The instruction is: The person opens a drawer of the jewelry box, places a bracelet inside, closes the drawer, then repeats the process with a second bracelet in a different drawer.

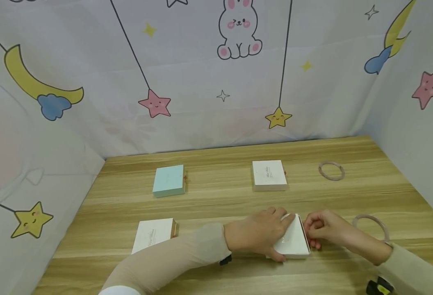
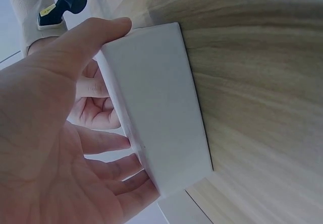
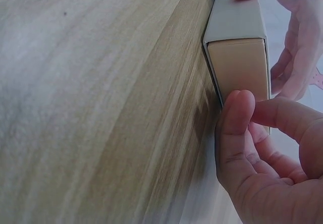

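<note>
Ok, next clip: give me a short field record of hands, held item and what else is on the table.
left hand: grips white box, fingers over its top
right hand: pinches the box's tan end
other boxes: mint box, white box far, white box near left
rings: two, and
surface: wooden table

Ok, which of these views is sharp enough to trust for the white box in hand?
Head view: evenly lit and sharp on the white box. Left wrist view: dim and bluish, the left hand soft up close. Right wrist view: table grain smeared, the right hand in fair focus.
</note>
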Demonstrator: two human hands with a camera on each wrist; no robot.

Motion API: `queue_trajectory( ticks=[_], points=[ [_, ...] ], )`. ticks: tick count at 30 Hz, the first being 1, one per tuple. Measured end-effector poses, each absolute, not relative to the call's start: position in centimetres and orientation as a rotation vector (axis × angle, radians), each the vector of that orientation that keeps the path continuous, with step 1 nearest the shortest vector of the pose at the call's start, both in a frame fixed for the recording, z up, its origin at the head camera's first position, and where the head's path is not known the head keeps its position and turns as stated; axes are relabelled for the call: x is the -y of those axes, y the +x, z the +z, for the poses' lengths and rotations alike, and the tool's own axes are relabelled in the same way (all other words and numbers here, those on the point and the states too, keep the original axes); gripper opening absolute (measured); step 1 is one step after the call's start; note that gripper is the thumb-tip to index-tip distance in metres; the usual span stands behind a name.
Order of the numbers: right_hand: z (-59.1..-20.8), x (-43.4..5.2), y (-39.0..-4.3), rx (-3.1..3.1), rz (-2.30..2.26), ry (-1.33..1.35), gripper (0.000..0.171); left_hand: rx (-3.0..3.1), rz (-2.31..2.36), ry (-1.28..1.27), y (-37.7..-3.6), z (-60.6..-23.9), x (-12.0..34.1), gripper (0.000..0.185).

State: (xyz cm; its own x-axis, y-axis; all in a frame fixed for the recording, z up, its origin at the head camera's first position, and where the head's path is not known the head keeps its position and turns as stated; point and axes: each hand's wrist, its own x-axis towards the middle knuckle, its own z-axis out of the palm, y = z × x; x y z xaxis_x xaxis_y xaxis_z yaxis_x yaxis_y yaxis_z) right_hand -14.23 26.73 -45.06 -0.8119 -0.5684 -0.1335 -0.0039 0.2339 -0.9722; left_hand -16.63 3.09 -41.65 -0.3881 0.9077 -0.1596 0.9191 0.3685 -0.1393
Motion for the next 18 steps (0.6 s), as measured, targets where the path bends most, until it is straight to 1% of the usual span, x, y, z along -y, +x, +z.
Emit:
queue_trajectory(
  ticks=[18],
  points=[
    [-44.96,-26.94,-14.18,-2.069,-1.598,-0.540,0.006,-2.562,-0.330,1.705,-16.58,-41.67,-3.14,0.106]
  ],
)
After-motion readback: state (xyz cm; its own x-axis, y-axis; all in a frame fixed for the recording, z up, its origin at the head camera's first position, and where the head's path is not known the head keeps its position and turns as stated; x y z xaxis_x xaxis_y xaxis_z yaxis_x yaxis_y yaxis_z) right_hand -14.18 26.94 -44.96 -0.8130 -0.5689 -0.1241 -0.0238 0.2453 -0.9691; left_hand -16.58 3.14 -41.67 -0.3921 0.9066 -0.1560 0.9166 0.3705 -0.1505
